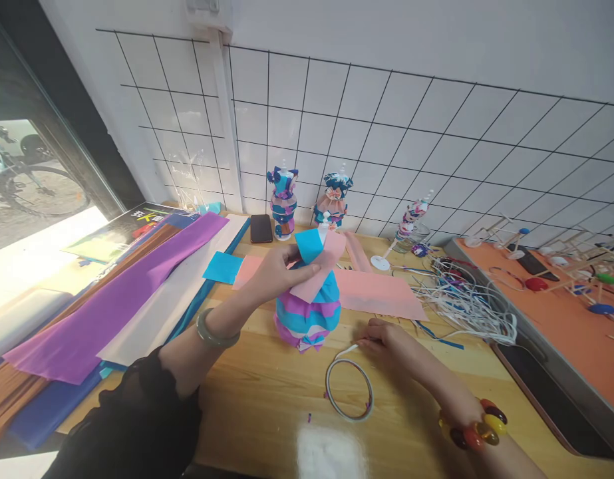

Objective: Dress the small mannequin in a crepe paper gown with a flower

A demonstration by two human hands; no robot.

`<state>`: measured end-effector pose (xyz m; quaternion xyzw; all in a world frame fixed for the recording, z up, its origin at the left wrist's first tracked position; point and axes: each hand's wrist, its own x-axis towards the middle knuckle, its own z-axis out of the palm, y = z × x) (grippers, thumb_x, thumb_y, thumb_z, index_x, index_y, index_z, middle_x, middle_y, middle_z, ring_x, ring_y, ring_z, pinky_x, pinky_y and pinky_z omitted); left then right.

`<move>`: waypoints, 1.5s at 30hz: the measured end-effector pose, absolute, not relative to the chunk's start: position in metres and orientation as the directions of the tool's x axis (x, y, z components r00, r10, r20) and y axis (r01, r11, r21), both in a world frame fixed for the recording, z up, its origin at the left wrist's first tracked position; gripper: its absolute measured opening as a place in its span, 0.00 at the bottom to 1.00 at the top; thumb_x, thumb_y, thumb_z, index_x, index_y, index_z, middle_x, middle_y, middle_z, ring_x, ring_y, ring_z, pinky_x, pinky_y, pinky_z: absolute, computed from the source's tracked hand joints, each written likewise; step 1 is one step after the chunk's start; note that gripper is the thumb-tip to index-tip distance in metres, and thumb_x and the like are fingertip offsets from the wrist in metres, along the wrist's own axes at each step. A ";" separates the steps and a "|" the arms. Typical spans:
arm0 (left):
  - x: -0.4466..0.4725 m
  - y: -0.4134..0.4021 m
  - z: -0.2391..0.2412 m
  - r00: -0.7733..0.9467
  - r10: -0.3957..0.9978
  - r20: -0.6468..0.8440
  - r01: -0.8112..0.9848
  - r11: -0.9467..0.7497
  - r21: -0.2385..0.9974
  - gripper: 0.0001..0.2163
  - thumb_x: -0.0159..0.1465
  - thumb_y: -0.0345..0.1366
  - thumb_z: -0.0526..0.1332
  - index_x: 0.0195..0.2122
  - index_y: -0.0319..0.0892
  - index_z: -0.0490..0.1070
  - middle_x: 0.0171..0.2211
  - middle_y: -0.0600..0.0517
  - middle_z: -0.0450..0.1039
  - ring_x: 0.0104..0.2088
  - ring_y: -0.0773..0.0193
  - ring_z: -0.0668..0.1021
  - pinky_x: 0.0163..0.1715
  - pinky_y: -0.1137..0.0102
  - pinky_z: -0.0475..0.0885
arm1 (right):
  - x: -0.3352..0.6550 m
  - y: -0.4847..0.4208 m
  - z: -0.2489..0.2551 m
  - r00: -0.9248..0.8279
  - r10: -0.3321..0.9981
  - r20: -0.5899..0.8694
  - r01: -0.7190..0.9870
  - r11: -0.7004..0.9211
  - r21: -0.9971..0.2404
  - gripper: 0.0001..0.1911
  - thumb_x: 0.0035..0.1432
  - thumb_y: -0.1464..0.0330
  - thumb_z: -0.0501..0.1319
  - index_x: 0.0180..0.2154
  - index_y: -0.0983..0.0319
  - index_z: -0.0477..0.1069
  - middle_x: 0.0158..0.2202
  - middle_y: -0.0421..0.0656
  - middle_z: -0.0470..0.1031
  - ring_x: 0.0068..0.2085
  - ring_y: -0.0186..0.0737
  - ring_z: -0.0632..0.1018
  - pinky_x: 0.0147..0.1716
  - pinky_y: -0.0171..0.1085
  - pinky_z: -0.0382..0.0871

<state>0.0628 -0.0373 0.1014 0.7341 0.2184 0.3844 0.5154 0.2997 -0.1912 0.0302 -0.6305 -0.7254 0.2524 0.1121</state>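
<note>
I had the left hand up at the top of the layered paper dress, its thumb pressing a pink strip and a blue piece against fingers partly hidden behind them. The dress stood upright near the middle of the table, in bands of blue, purple and pale paper. I could not tell whether those fingers also gripped the form inside.

The right hand was low over the table, to the right of the dress, its fingers curled together and pinching the loose end of a white tape. That tape ran to a thin ring lying flat in front of the dress.

Behind the dress I saw a long pink sheet spread out, with a blue square at the far left end of the pink paper. Farther back, a phone lay beside a dressed figure. A tangle of strips was heaped to the right.
</note>
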 end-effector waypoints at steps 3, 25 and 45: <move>0.063 -0.037 0.101 0.610 0.716 0.339 -0.078 -0.372 0.925 0.15 0.54 0.40 0.64 0.40 0.38 0.73 0.42 0.45 0.76 0.43 0.57 0.75 0.42 0.64 0.71 | 0.301 -0.190 0.029 -0.204 0.965 -0.165 0.855 0.093 -0.511 0.15 0.60 0.63 0.53 0.25 0.60 0.72 0.27 0.42 0.72 0.30 0.38 0.71 0.31 0.35 0.62; 0.062 -0.037 0.101 0.617 0.717 0.324 -0.069 -0.360 0.930 0.14 0.54 0.40 0.64 0.40 0.40 0.74 0.40 0.47 0.76 0.42 0.58 0.76 0.42 0.65 0.71 | 0.300 -0.183 0.012 -0.007 0.996 -0.092 0.883 -0.037 -0.468 0.19 0.62 0.59 0.47 0.26 0.61 0.68 0.27 0.42 0.72 0.28 0.38 0.71 0.29 0.35 0.62; 0.055 -0.035 0.109 0.515 0.756 0.404 -0.048 -0.445 0.894 0.14 0.54 0.39 0.64 0.40 0.40 0.73 0.42 0.47 0.76 0.45 0.56 0.75 0.46 0.61 0.72 | 0.387 -0.197 0.003 0.338 0.904 0.263 0.894 -0.221 -0.389 0.17 0.57 0.61 0.50 0.36 0.62 0.73 0.37 0.50 0.78 0.35 0.47 0.77 0.34 0.41 0.68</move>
